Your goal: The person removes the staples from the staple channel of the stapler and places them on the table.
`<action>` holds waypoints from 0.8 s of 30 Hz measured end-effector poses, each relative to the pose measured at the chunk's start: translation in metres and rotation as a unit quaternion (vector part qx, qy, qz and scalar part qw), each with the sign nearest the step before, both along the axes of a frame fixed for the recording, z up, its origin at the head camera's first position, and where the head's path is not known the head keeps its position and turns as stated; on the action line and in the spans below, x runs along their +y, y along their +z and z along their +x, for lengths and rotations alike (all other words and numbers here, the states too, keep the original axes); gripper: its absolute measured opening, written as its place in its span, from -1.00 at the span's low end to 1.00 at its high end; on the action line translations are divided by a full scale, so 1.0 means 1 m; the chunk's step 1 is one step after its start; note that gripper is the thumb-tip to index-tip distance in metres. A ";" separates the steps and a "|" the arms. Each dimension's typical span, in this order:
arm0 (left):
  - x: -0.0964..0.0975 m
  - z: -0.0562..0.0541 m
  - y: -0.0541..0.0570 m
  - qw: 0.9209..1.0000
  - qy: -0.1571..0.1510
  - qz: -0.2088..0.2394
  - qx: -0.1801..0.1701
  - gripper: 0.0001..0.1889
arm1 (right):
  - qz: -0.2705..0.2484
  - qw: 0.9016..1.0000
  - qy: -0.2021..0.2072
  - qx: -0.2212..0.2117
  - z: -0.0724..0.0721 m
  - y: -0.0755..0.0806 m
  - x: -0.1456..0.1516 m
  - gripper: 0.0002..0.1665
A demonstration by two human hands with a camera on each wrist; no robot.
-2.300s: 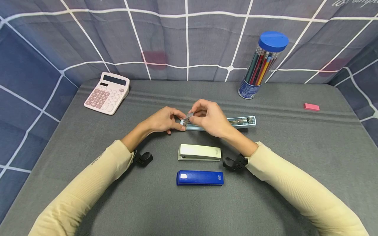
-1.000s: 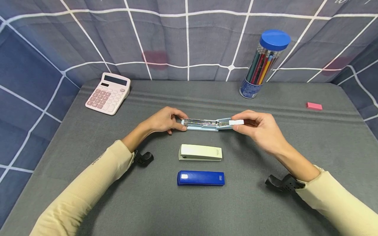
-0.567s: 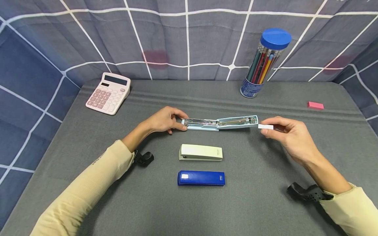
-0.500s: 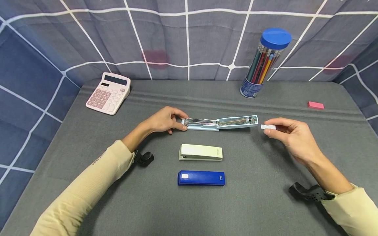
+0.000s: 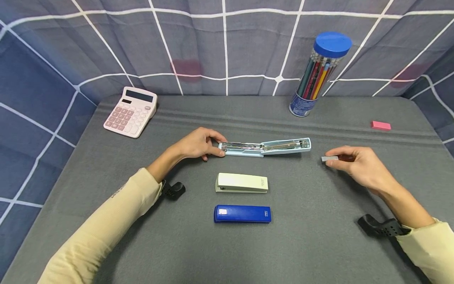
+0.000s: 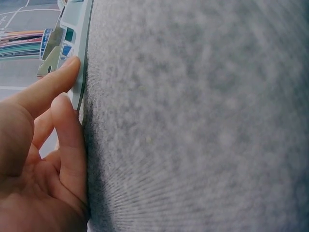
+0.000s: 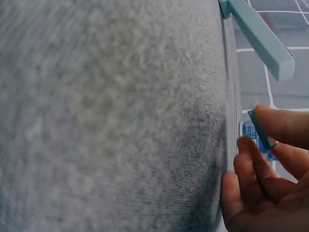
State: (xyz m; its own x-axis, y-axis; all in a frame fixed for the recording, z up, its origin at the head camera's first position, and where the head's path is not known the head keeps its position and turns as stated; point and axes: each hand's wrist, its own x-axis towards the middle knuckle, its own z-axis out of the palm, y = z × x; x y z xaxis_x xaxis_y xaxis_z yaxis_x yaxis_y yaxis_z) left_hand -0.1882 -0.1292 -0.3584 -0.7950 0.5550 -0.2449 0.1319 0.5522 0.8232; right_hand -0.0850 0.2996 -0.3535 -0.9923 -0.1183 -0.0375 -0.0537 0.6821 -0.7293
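A light blue stapler (image 5: 244, 150) lies swung wide apart on the grey table, its top arm (image 5: 289, 146) tilted up to the right and its metal rail showing. My left hand (image 5: 200, 144) pinches the stapler's left end between thumb and fingers; in the left wrist view the thumb (image 6: 60, 79) presses on its base. Right of the stapler, my right hand (image 5: 361, 163) pinches a short silver strip of staples (image 5: 330, 158) just above the table. The right wrist view shows that staple strip (image 7: 261, 131) between thumb and fingers, apart from the stapler arm (image 7: 263, 41).
In front of the light blue stapler lie a pale green stapler (image 5: 242, 183) and a blue stapler (image 5: 242, 214). A pink calculator (image 5: 130, 112) stands back left. A blue-lidded tube of pencils (image 5: 317, 77) and a pink eraser (image 5: 381, 125) are back right. Checked cloth (image 5: 248, 47) hangs behind.
My right hand has moved right, away from over the stapler's rail, carrying the staple strip, then slightly lower. My left hand keeps its hold on the stapler's end.
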 end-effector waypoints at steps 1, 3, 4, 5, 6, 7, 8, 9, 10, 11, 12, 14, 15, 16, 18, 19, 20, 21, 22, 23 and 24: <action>0.000 0.000 0.000 1.000 -0.001 0.000 0.000 -0.57 | 0.005 1.000 0.000 0.002 0.000 -0.001 0.001 -0.74; 0.001 0.000 0.000 1.000 -0.002 -0.001 0.000 -0.57 | 0.011 1.000 0.000 0.004 -0.001 -0.003 0.002 -0.74; 0.001 0.000 0.000 1.000 -0.003 -0.002 0.000 -0.57 | 0.014 1.000 0.000 0.005 -0.002 -0.003 0.002 -0.74; 0.000 0.000 -0.001 1.000 -0.003 -0.003 0.000 -0.57 | 0.017 1.000 0.000 0.006 -0.002 -0.004 0.002 -0.75; 0.000 0.000 -0.001 1.000 -0.003 -0.003 0.000 -0.57 | 0.020 1.000 0.001 0.005 -0.002 -0.004 0.002 -0.75; 0.000 0.000 -0.001 1.000 -0.003 -0.004 0.000 -0.57 | 0.021 1.000 0.002 0.006 -0.002 -0.005 0.002 -0.75; 0.000 0.000 -0.001 1.000 -0.004 -0.003 0.000 -0.57 | 0.023 1.000 0.003 0.007 -0.002 -0.005 0.002 -0.75; 0.000 0.000 -0.001 1.000 -0.004 -0.003 0.000 -0.57 | 0.024 1.000 0.005 0.009 -0.002 -0.005 0.002 -0.75; 0.000 0.001 0.000 1.000 -0.004 -0.003 0.000 -0.56 | 0.025 1.000 0.006 0.011 -0.002 -0.006 0.002 -0.75; 0.000 0.001 0.000 1.000 -0.004 -0.003 0.001 -0.57 | 0.026 1.000 0.008 0.013 -0.003 -0.006 0.002 -0.75; 0.000 0.001 0.000 1.000 -0.003 -0.003 0.001 -0.57 | 0.026 0.999 0.010 0.015 -0.003 -0.006 0.002 -0.75; 0.000 0.001 0.000 1.000 -0.003 -0.003 0.001 -0.57 | 0.030 0.999 0.013 0.019 -0.003 -0.006 0.001 -0.77; 0.000 0.001 0.000 1.000 -0.003 -0.003 0.001 -0.57 | 0.032 0.999 0.013 0.020 -0.003 -0.006 0.001 -0.77; 0.001 0.001 0.000 1.000 -0.003 -0.002 0.000 -0.57 | 0.036 0.999 0.013 0.022 -0.003 -0.005 0.001 -0.78; 0.001 0.001 0.000 1.000 -0.003 -0.002 0.000 -0.56 | 0.048 0.998 0.014 0.027 -0.003 -0.006 0.000 -0.79; 0.001 0.001 0.000 1.000 -0.003 -0.002 0.000 -0.56 | 0.055 0.998 0.014 0.031 -0.003 -0.006 0.000 -0.80; 0.001 0.001 0.000 1.000 -0.003 -0.003 0.000 -0.56 | 0.060 0.998 0.014 0.034 -0.003 -0.006 -0.001 -0.80; 0.001 0.001 0.000 1.000 -0.003 -0.003 0.000 -0.56 | 0.067 0.997 0.014 0.037 -0.003 -0.006 -0.001 -0.80; 0.001 0.001 0.000 1.000 -0.003 -0.003 0.001 -0.56 | 0.072 0.996 0.015 0.041 -0.003 -0.006 -0.001 -0.80; 0.001 0.001 0.000 1.000 -0.004 -0.004 0.002 -0.56 | 0.076 0.996 0.015 0.044 -0.003 -0.006 -0.001 -0.80; 0.001 0.001 0.000 1.000 -0.004 -0.004 0.002 -0.56 | 0.080 0.996 0.015 0.047 -0.003 -0.006 -0.001 -0.81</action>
State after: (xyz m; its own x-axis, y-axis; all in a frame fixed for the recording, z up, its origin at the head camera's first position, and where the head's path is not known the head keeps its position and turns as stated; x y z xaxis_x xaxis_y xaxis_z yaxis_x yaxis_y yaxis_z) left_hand -0.1874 -0.1285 -0.3589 -0.7919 0.5589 -0.2461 0.1394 0.5577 0.8182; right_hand -0.0876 0.2983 -0.3594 -0.9885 -0.1475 0.0340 -0.1380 0.7859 -0.6028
